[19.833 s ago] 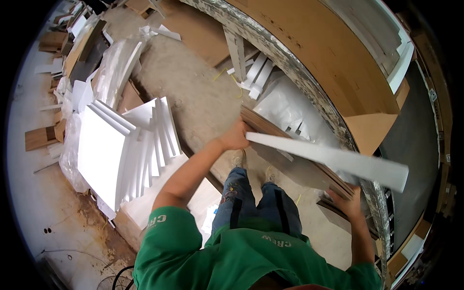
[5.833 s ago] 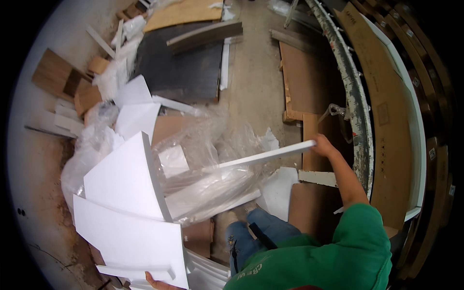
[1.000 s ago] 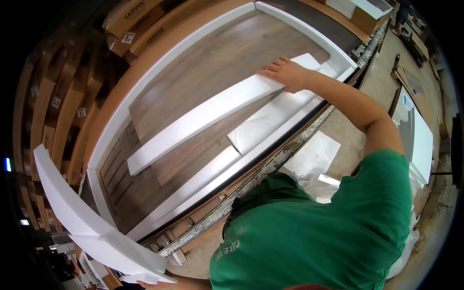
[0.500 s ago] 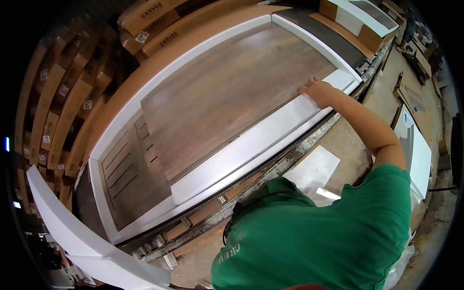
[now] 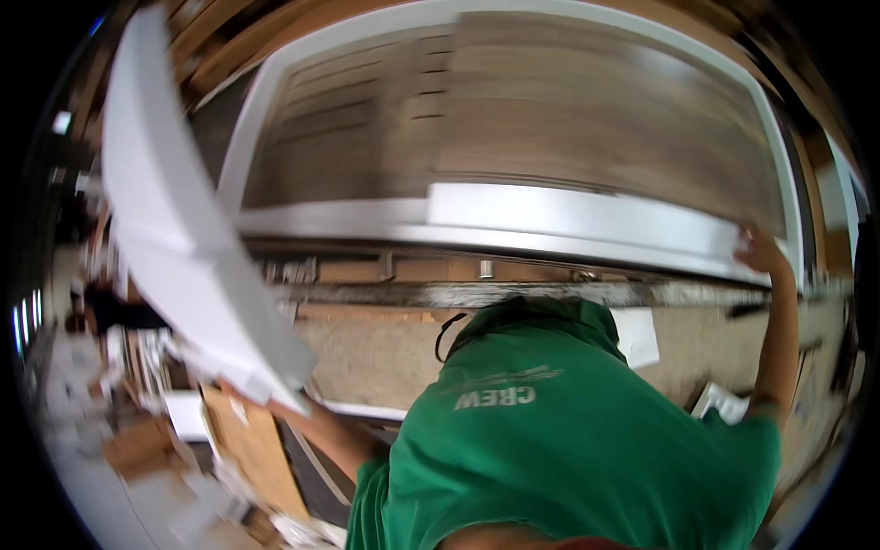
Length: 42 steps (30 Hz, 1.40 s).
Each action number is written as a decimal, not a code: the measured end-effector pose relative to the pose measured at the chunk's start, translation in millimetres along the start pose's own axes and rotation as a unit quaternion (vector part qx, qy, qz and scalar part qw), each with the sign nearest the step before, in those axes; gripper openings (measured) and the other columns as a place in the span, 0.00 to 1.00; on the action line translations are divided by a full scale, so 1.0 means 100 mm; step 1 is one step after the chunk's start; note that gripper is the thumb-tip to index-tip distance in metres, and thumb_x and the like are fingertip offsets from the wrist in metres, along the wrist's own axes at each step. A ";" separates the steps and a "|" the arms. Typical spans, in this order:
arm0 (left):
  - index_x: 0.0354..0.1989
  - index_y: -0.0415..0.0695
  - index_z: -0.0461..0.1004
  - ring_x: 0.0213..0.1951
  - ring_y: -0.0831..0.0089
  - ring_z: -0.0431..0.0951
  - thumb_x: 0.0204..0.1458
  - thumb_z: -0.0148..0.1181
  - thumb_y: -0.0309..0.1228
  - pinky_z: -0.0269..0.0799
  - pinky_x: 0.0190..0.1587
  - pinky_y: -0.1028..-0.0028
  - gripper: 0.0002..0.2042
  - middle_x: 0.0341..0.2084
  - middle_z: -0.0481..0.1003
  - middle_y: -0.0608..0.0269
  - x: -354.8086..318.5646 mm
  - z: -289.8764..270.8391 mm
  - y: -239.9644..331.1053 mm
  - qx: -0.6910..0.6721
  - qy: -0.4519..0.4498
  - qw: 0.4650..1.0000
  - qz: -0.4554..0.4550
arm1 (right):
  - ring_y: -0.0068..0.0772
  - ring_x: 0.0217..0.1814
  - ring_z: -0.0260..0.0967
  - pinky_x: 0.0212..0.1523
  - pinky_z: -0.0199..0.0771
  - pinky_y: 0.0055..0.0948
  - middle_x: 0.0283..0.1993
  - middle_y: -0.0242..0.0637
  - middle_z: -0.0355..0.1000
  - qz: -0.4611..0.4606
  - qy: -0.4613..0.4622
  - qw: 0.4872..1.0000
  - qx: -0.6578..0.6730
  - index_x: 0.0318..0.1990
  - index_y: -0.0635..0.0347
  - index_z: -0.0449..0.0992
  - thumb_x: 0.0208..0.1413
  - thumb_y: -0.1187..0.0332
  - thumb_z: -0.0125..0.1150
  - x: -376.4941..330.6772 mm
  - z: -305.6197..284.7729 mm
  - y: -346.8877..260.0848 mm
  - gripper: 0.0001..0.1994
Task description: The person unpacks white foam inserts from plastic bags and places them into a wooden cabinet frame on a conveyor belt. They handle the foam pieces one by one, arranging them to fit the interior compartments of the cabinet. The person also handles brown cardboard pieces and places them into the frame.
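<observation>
My left hand (image 5: 277, 415), mostly hidden behind the foam, grips the lower end of a long white foam board (image 5: 197, 229), which stands raised and tilted at the left. On the right, my right hand (image 5: 759, 252) lies on the end of a white foam strip (image 5: 568, 213), fingers blurred but looking apart. That strip sits along the near side of brown wood-grain panels (image 5: 596, 110), inside a white foam border (image 5: 246, 151). The left panel (image 5: 330, 119) has several dark slots; a larger plain panel lies to its right.
A roller conveyor with a worn metal rail (image 5: 412, 295) runs between me and the panels. Brown cardboard (image 5: 247, 449) and scraps lie on the floor at lower left. Another person (image 5: 119, 307) in dark clothing is at far left. A white sheet (image 5: 637, 337) lies below the rail.
The view has swung left, so the panels appear shifted and level. My left forearm has come into view behind the raised foam board. My right hand remains on the strip, now near its right end.
</observation>
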<state>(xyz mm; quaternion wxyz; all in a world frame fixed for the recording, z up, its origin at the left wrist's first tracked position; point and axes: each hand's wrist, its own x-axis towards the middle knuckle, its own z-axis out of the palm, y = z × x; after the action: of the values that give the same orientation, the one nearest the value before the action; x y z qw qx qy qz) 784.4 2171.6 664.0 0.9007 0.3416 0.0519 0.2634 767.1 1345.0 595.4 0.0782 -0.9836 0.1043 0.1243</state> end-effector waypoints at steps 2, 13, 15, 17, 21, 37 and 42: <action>0.61 0.43 0.48 0.56 0.53 0.57 0.45 0.51 0.46 0.57 0.56 0.55 0.36 0.58 0.54 0.51 -0.10 -0.06 0.10 0.002 -0.001 0.999 0.033 | 0.42 0.43 0.68 0.42 0.68 0.36 0.41 0.47 0.69 0.062 -0.101 0.991 -0.067 0.45 0.60 0.67 0.35 0.65 0.66 0.07 -0.31 -0.53 0.25; 0.50 0.27 0.56 0.41 0.59 0.70 0.40 0.55 0.37 0.70 0.41 0.68 0.31 0.37 0.65 0.45 -0.02 0.18 -0.35 0.164 0.092 0.980 0.071 | 0.44 0.48 0.66 0.49 0.64 0.34 0.45 0.46 0.69 -0.525 0.160 0.822 0.153 0.40 0.63 0.72 0.47 0.70 0.59 0.62 -1.05 -4.14 0.12; 0.49 0.28 0.57 0.40 0.59 0.71 0.41 0.56 0.37 0.70 0.40 0.68 0.30 0.36 0.66 0.46 -0.05 0.12 -0.40 0.147 0.100 0.981 0.073 | 0.45 0.49 0.65 0.49 0.65 0.34 0.46 0.45 0.68 -0.608 0.132 0.759 0.192 0.39 0.62 0.72 0.46 0.70 0.60 0.51 -1.03 -4.66 0.12; 0.49 0.29 0.57 0.39 0.59 0.71 0.41 0.56 0.37 0.71 0.39 0.66 0.30 0.36 0.65 0.46 -0.05 0.04 -0.44 0.142 0.108 0.980 0.085 | 0.44 0.49 0.65 0.49 0.65 0.34 0.48 0.43 0.67 -0.669 0.113 0.705 0.206 0.40 0.61 0.71 0.45 0.73 0.60 0.29 -1.00 -5.09 0.13; 0.49 0.29 0.57 0.40 0.58 0.71 0.41 0.56 0.37 0.73 0.39 0.67 0.30 0.36 0.65 0.45 -0.17 0.25 -0.46 0.154 0.143 0.974 0.089 | 0.45 0.47 0.63 0.46 0.65 0.35 0.48 0.45 0.65 -0.740 0.128 0.631 0.196 0.39 0.63 0.71 0.44 0.72 0.61 0.05 -0.88 -5.71 0.13; 0.50 0.36 0.56 0.41 0.68 0.71 0.44 0.61 0.25 0.71 0.39 0.72 0.25 0.41 0.68 0.53 0.07 0.06 -0.28 0.094 0.159 0.983 0.004 | 0.28 0.33 0.66 0.34 0.69 0.27 0.49 0.47 0.62 -0.524 -0.117 0.785 0.309 0.58 0.63 0.56 0.56 0.68 0.44 -0.23 -0.39 -7.01 0.22; 0.49 0.33 0.57 0.39 0.65 0.72 0.39 0.62 0.23 0.71 0.39 0.70 0.28 0.40 0.67 0.48 0.44 -0.38 0.25 0.112 0.126 0.985 0.027 | 0.26 0.38 0.65 0.30 0.71 0.23 0.48 0.41 0.63 -0.320 -0.073 0.643 0.692 0.56 0.65 0.59 0.61 0.64 0.34 0.19 -0.51 -6.49 0.19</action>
<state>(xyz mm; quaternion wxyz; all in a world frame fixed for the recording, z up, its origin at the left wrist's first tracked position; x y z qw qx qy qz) 800.8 2232.1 655.5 0.8354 0.4060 0.1853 0.3208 942.6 1959.6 722.3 0.7783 -0.6026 -0.1679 0.0549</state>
